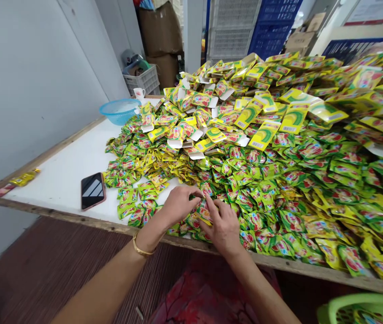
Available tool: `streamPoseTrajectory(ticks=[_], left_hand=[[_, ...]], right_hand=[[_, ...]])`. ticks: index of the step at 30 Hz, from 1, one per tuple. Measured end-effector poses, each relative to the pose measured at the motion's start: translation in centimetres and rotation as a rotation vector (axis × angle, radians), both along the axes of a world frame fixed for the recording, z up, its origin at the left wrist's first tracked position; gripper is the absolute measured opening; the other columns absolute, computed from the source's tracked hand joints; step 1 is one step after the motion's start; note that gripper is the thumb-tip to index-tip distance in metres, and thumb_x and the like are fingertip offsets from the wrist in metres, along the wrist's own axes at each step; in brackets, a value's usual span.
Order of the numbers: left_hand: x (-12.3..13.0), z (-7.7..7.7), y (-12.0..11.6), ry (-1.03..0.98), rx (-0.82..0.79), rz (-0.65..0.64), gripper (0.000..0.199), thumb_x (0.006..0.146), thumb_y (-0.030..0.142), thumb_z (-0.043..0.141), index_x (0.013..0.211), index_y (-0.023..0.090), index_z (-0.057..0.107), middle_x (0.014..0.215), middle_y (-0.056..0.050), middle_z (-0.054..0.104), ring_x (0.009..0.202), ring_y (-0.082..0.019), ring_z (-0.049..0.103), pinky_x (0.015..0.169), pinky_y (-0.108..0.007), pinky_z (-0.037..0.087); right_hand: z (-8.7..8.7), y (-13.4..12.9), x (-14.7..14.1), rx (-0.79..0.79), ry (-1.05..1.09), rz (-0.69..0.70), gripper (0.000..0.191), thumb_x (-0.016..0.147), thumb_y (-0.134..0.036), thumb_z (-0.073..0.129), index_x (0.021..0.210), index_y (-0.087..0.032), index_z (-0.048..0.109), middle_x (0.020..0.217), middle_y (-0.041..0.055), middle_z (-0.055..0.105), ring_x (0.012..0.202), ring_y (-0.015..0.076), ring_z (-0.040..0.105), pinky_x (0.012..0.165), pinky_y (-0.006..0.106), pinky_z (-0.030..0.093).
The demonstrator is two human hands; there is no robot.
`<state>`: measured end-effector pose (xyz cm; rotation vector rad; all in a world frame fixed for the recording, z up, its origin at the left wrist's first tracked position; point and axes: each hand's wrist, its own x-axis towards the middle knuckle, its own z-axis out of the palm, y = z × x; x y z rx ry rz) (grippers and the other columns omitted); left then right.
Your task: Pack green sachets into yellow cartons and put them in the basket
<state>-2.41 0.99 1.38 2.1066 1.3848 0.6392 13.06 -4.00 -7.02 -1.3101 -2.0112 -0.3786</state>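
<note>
My left hand [180,203], with a gold bangle at the wrist, is closed, its fingertips pinched at the upper end of a small printed box [205,213] in green, red and yellow. From the other side my right hand [224,224] grips the same box, its fingers along the top and the thumb below. The fingers cover much of the box. Small shiny green sachets [254,220] with red print lie under and around both hands. Some yellow sachets [164,166] are mixed among them.
Yellow-green cartons [262,135], some with open flaps, are heaped behind the sachets. A phone [93,191] and a blue basket [120,110] are on the left of the white table [59,173], which has a wooden edge. A green basket [363,308] stands below right.
</note>
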Motion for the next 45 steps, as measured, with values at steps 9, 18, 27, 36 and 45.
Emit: streamPoseTrajectory(ticks=[9, 18, 27, 36, 45], left_hand=[[-1.4, 0.9, -0.4, -0.160, -0.123, 0.063, 0.020, 0.074, 0.010, 0.055, 0.085, 0.016, 0.070, 0.074, 0.000, 0.069, 0.062, -0.010, 0.059, 0.064, -0.022, 0.045], [0.5, -0.2, -0.4, -0.064, 0.045, 0.124, 0.018, 0.075, 0.011, 0.055, 0.069, 0.017, 0.071, 0.069, -0.002, 0.069, 0.067, -0.013, 0.060, 0.068, -0.024, 0.043], [-0.8, -0.4, 0.0, -0.047, -0.094, 0.028, 0.024, 0.076, 0.018, 0.051, 0.061, 0.019, 0.070, 0.052, 0.001, 0.062, 0.054, -0.012, 0.052, 0.054, -0.023, 0.036], [-0.1, -0.7, -0.2, -0.319, -0.420, 0.069, 0.021, 0.076, 0.022, 0.052, 0.083, 0.013, 0.070, 0.062, 0.001, 0.064, 0.039, -0.010, 0.052, 0.041, -0.021, 0.037], [0.6, -1.7, -1.1, -0.400, -0.331, 0.213, 0.016, 0.072, 0.014, 0.059, 0.079, 0.018, 0.073, 0.073, 0.001, 0.072, 0.056, -0.012, 0.061, 0.055, -0.022, 0.048]], right_hand=[[0.0, 0.1, 0.1, -0.007, 0.049, 0.008, 0.063, 0.087, -0.042, 0.052, 0.140, -0.013, 0.034, 0.106, 0.0130, 0.058, 0.095, 0.0235, 0.052, 0.079, 0.036, 0.044], [-0.2, 0.1, 0.2, 0.000, 0.012, -0.030, 0.062, 0.088, -0.042, 0.051, 0.140, -0.013, 0.035, 0.105, 0.0131, 0.058, 0.094, 0.0234, 0.052, 0.077, 0.036, 0.043], [0.0, -0.1, -0.1, 0.013, -0.045, 0.013, 0.056, 0.087, -0.041, 0.052, 0.133, -0.010, 0.043, 0.105, 0.0134, 0.059, 0.093, 0.0235, 0.052, 0.078, 0.036, 0.040], [-0.2, 0.1, 0.1, -0.005, 0.014, 0.001, 0.058, 0.087, -0.038, 0.052, 0.137, -0.012, 0.038, 0.107, 0.0132, 0.057, 0.097, 0.0236, 0.051, 0.081, 0.037, 0.042], [-0.2, 0.0, 0.1, 0.012, 0.006, -0.035, 0.059, 0.087, -0.040, 0.051, 0.137, -0.012, 0.038, 0.105, 0.0136, 0.058, 0.095, 0.0239, 0.052, 0.079, 0.036, 0.042]])
